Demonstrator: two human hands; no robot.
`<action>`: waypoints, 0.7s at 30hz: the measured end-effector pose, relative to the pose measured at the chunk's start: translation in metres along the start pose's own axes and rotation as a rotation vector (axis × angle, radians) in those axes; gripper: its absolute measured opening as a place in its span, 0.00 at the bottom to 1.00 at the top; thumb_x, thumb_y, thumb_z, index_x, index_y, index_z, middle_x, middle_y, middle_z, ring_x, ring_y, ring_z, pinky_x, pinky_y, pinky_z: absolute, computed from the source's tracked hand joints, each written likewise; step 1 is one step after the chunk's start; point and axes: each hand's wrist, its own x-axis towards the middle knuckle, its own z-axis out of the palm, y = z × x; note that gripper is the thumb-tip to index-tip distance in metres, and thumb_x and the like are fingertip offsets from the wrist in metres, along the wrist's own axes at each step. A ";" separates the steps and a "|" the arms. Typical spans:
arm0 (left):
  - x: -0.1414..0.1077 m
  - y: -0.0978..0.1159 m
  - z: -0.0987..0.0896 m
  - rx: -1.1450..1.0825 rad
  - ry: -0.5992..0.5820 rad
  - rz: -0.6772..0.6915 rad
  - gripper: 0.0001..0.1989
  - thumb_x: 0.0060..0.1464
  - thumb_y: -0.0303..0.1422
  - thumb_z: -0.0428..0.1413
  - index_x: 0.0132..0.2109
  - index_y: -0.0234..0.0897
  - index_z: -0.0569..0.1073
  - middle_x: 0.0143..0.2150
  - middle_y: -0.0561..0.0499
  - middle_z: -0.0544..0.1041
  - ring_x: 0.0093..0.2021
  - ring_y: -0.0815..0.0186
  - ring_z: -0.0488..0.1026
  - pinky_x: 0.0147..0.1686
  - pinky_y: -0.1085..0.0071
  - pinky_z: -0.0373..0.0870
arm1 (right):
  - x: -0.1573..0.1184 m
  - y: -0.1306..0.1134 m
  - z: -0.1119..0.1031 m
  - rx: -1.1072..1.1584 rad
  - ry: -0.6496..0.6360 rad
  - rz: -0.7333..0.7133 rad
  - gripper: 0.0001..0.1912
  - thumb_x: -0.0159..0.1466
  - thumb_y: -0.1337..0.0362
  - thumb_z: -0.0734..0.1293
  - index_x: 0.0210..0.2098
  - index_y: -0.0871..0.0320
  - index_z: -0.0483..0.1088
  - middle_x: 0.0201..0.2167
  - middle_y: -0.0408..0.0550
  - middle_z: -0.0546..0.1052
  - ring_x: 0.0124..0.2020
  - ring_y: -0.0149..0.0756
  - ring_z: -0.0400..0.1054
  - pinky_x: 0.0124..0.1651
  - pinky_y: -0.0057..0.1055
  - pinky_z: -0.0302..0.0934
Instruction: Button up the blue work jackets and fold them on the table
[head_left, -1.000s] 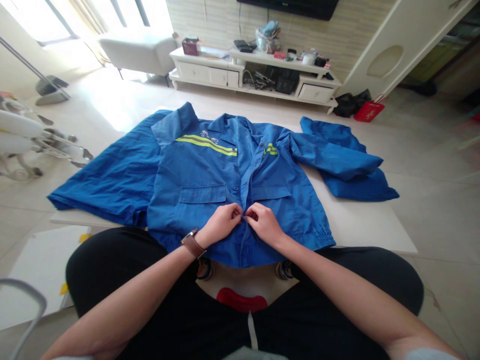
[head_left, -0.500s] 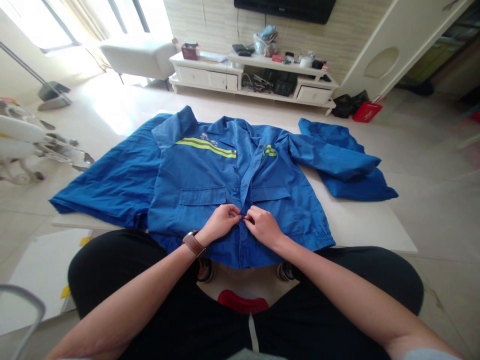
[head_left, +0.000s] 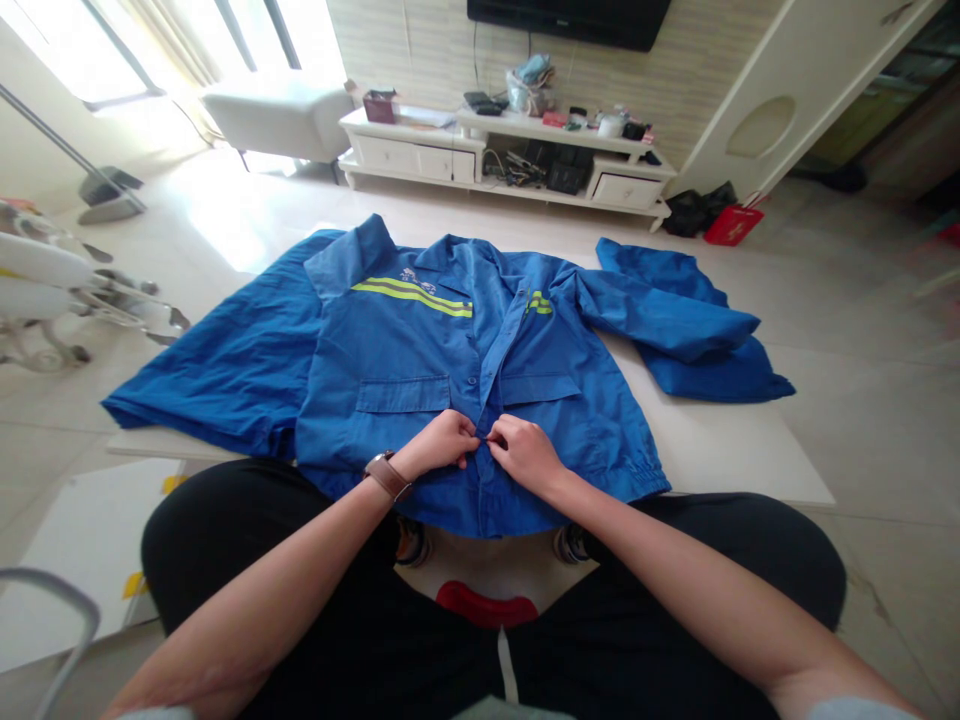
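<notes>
A blue jacket [head_left: 397, 340] with yellow-green stripes lies front up, its collar away from me. Its front is parted at the chest, where buttons show along the edge. My left hand [head_left: 448, 438], with a brown-strapped watch [head_left: 387, 476] on the wrist, pinches the front edge low on the jacket. Just right of it, my right hand [head_left: 523, 449] pinches the placket, fingertips nearly touching the left ones. Whatever button lies between the fingertips is too small to make out. More blue cloth [head_left: 232, 350] spreads out at the left.
The jacket rests on a pale board [head_left: 750, 450] before my knees. Folded blue cloth [head_left: 712, 370] lies at its right end. Beyond stand a white TV cabinet [head_left: 420, 155], a grey bench [head_left: 277, 118] and a red bag [head_left: 733, 224]. A white rack is at left.
My left hand has shifted slightly, its fingers curling a little more at the front edge. My right hand stays nearly where it was, and the jacket lies almost the same.
</notes>
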 end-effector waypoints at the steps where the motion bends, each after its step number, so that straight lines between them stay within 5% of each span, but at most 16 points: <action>1: 0.000 0.000 0.000 -0.031 -0.015 -0.012 0.06 0.48 0.31 0.56 0.26 0.37 0.67 0.18 0.55 0.72 0.20 0.67 0.73 0.20 0.76 0.64 | 0.000 0.000 0.000 0.003 0.000 0.002 0.04 0.64 0.71 0.68 0.34 0.56 0.73 0.34 0.45 0.76 0.37 0.35 0.70 0.40 0.29 0.57; 21: -0.005 0.008 0.000 -0.176 -0.025 -0.079 0.05 0.50 0.28 0.53 0.28 0.35 0.70 0.24 0.51 0.76 0.27 0.66 0.78 0.28 0.76 0.71 | -0.004 -0.005 0.000 -0.032 0.021 -0.005 0.04 0.66 0.70 0.64 0.39 0.55 0.70 0.37 0.45 0.75 0.36 0.35 0.69 0.38 0.30 0.55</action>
